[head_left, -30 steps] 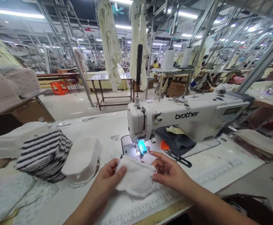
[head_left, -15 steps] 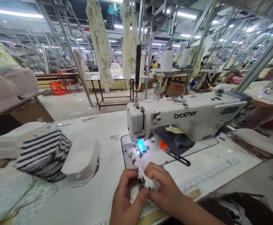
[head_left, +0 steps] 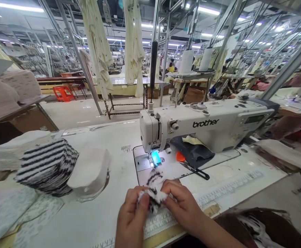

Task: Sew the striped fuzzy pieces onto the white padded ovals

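Note:
A small piece of fluffy black-and-white striped fabric [head_left: 154, 194] is bunched between my hands, in front of the sewing machine [head_left: 181, 125]. My left hand [head_left: 132, 213] pinches its left side between thumb and fingers. On the right side, my right hand [head_left: 181, 205] grips it with curled fingertips. The fabric's far end points toward the needle area, where a blue guard [head_left: 156, 158] sits by the presser foot. Whether the fabric touches the table cannot be made out.
Left of the hands stand a striped fabric stack [head_left: 47, 165] and a white pad stack [head_left: 89, 172]. Black thread snips [head_left: 195, 170] lie beside an orange piece [head_left: 180, 156] and dark cloth [head_left: 191, 153]. A printed ruler [head_left: 233, 186] runs along the table's front edge.
My hands have moved slightly apart, the left one going left. The striped fabric has turned from edge-on to spread more broadly between them. The view has shifted a little.

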A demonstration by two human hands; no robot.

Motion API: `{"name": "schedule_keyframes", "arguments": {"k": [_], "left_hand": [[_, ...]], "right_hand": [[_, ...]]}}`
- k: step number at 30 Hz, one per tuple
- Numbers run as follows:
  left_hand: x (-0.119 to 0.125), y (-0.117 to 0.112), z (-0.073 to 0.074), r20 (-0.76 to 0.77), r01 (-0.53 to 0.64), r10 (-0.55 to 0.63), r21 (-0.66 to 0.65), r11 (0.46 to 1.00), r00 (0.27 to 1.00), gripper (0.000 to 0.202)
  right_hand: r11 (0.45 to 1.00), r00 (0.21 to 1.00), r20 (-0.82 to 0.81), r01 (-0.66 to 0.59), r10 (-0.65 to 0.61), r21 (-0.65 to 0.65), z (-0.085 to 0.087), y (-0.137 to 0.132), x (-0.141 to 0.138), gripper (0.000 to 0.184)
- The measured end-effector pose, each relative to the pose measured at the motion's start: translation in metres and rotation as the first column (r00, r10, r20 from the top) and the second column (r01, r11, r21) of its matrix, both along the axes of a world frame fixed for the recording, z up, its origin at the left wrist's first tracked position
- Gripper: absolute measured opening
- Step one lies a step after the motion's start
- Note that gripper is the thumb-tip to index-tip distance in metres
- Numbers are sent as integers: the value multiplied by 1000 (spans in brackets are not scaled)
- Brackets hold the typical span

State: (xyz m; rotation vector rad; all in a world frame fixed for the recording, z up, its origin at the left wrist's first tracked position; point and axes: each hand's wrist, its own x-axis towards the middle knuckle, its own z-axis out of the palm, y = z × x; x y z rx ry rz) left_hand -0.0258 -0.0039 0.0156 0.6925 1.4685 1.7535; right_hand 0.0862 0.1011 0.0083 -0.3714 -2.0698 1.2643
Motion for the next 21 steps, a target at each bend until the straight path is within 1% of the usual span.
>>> {"name": "schedule_keyframes", "arguments": {"k": [1,2,3,4,5,6,7,8,9,10,11,13,14,15,16,17,18,19,20,21], "left_hand": [[-2,-2,3,155,78,-75,-16,997,985,34],[-3,-5,5,315,196,-183,-11,981,931,38],[-4,-7,6,440,311,-287,20,950,851,42],[-4,-8,6,505,381,-354,54,923,787,46],[-4,-8,6,513,395,-370,64,917,775,48],[-4,-8,6,481,356,-337,55,933,809,47],[-5,-7,6,419,272,-262,39,962,869,43],[-5,-5,5,344,168,-166,25,985,924,39],[-5,-2,5,275,83,-85,18,996,958,35],[-5,0,6,223,35,-38,20,999,974,30],[-5,2,6,181,17,-23,35,999,983,27],[-4,4,6,114,31,-40,78,996,993,24],[-3,4,6,120,78,-87,78,994,989,24],[-2,3,4,172,159,-169,68,985,971,25],[0,0,2,259,265,-272,60,962,927,27],[1,-3,-1,364,378,-374,63,924,853,29],[2,-6,-4,458,473,-453,79,878,765,32],[3,-9,-8,520,533,-500,100,840,692,35],[3,-13,-12,551,557,-519,115,823,653,36],[3,-16,-15,563,559,-521,122,820,642,35]], "right_hand": [[999,1000,14,25,-25,-28,-3,2,0,24],[995,999,26,46,-44,-91,-5,3,0,26],[979,999,26,51,-47,-196,-6,3,0,28],[940,1000,5,26,-26,-340,-7,3,-1,29],[869,999,-38,-27,9,-494,-6,1,-2,29],[773,994,-103,-96,40,-628,-4,-1,-3,28],[671,982,-182,-170,53,-722,-1,-4,-4,28],[584,963,-265,-243,49,-775,2,-8,-6,28],[518,943,-333,-299,30,-801,6,-11,-7,29],[480,927,-376,-330,-1,-813,9,-14,-8,29],[459,918,-394,-334,-40,-824,12,-16,-9,31],[438,924,-362,-275,-126,-856,14,-18,-11,35],[438,932,-322,-223,-164,-871,14,-18,-11,37],[443,939,-281,-170,-198,-880,13,-18,-12,39],[455,945,-247,-127,-216,-881,11,-17,-13,41],[472,952,-220,-96,-215,-876,9,-16,-14,42],[498,961,-198,-78,-193,-864,6,-16,-15,43],[530,972,-181,-74,-152,-845,4,-15,-17,44],[561,982,-163,-82,-97,-824,1,-15,-20,44],[583,989,-146,-101,-31,-806,0,-15,-22,45]]}}
